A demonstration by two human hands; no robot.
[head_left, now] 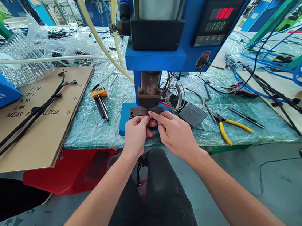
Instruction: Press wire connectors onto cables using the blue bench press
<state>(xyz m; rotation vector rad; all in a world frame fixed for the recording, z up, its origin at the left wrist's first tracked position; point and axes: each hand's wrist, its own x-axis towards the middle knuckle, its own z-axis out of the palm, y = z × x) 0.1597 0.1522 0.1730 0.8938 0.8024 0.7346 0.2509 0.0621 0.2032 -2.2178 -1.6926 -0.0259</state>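
Note:
My left hand [136,135] and my right hand [176,133] meet at the front of a blue heated press [158,58]. Between the fingertips of both is a thin dark wire [153,121], mostly hidden by the fingers. My left thumb and index finger pinch together. My right index finger reaches forward to the edge of the lower metal block [134,112], with the other fingers curled. Just above the fingertips is the press's brown upper block [149,98]. Whether the wire touches either block I cannot tell.
Left of the press lie hex keys in an orange holder [99,93] and a cardboard sheet [32,135] bearing black cables [42,106]. To the right are a grey pedal [193,114], yellow-handled cutters [231,127] and a dark rod [245,117]. A red stool [65,175] stands below.

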